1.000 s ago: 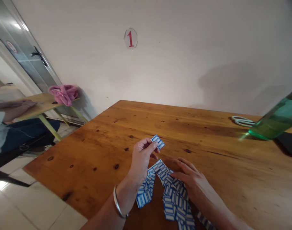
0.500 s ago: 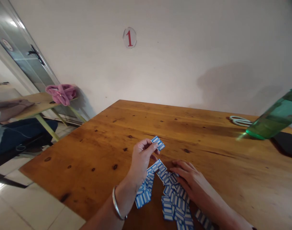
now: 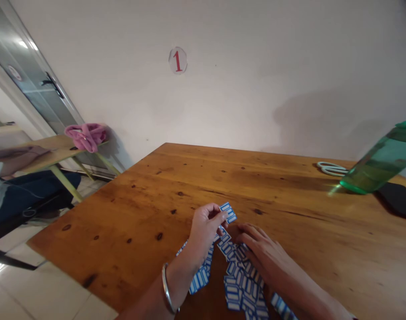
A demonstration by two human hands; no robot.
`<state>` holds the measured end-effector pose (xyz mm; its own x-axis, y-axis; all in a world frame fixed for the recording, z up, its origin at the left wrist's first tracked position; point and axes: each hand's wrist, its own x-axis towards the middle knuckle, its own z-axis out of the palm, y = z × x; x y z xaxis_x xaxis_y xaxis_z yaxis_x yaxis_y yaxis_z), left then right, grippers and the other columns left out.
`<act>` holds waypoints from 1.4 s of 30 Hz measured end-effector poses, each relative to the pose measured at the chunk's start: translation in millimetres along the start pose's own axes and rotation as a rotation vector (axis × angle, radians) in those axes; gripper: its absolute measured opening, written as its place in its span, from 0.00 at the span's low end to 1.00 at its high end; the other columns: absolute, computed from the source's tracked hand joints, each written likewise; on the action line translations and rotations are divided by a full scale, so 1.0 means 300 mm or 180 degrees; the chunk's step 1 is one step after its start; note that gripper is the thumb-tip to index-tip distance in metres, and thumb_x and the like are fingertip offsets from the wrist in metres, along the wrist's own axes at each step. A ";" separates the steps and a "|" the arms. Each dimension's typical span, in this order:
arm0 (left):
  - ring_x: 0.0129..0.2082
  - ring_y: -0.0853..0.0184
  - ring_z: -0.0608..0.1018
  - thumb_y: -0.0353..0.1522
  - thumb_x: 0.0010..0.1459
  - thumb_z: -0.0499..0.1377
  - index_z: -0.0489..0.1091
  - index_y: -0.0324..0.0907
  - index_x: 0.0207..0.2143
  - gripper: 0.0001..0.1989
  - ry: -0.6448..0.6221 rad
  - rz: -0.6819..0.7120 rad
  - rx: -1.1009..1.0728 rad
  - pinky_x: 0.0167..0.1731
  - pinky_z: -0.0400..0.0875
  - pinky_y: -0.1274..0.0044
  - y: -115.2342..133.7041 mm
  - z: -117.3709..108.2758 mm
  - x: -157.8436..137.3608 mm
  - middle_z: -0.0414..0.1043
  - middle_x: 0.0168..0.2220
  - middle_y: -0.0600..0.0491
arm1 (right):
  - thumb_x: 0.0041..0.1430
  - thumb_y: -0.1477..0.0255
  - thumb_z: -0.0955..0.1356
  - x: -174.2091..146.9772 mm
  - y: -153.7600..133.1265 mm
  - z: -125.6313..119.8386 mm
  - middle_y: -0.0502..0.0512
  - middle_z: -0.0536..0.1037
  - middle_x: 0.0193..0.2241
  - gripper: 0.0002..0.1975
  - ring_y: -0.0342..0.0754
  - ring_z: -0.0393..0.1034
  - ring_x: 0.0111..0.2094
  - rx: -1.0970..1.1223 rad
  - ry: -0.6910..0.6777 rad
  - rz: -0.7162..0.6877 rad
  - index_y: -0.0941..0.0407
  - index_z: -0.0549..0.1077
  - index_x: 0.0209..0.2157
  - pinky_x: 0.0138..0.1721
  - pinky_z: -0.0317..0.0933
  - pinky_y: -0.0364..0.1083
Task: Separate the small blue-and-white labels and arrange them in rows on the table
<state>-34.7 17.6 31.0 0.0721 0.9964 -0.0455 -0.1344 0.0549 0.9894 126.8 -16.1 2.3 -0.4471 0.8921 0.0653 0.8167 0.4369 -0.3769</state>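
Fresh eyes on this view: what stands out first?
Probably the blue-and-white pieces spread on the wooden table at lower centre, with the left hand pinching one piece above them and the right hand at their right side. Next come the green bottle at far right and the red number 1 on the wall.

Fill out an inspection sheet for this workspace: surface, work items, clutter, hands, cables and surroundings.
Surface: brown wooden table with dark knots.
Work items: flat white pieces printed with blue frames, overlapping in heaps.
Clutter: translucent green bottle and flat black object, toward the far right.
Hands: left hand pinches a blue-and-white piece; right hand lies at the right-hand heap, fingers slightly bent.
Cables: looped white cord by the bottle, ends not seen.
Surroundings: white wall, round sign with a red 1; pink fabric bundle on a neighbouring table.
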 end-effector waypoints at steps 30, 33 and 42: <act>0.17 0.73 0.67 0.32 0.43 0.58 0.63 0.39 0.19 0.06 -0.0156 -0.0030 0.0236 0.15 0.61 0.83 -0.027 0.001 0.011 0.64 0.16 0.58 | 0.55 0.80 0.59 0.014 -0.010 0.002 0.60 0.69 0.46 0.09 0.53 0.62 0.48 0.0109 0.0185 -0.0064 0.56 0.67 0.29 0.43 0.59 0.52; 0.18 0.72 0.68 0.32 0.42 0.58 0.64 0.39 0.19 0.06 -0.0131 -0.0014 0.0292 0.16 0.61 0.83 -0.031 0.000 0.012 0.65 0.16 0.58 | 0.57 0.77 0.56 0.010 -0.009 -0.009 0.54 0.72 0.26 0.10 0.47 0.67 0.29 0.0523 0.0584 0.0252 0.55 0.63 0.26 0.30 0.60 0.45; 0.19 0.74 0.66 0.32 0.41 0.61 0.67 0.39 0.18 0.07 -0.0608 -0.0246 0.0110 0.22 0.62 0.81 -0.018 0.011 -0.005 0.64 0.17 0.59 | 0.54 0.72 0.60 0.003 0.009 -0.030 0.52 0.75 0.27 0.06 0.46 0.69 0.29 0.1773 0.1168 0.0599 0.55 0.67 0.30 0.30 0.61 0.43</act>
<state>-31.0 15.6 26.2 0.2674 0.9586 -0.0976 -0.0875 0.1251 0.9883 132.1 -13.1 9.6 -0.0835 0.9711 0.2236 0.5153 0.2341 -0.8244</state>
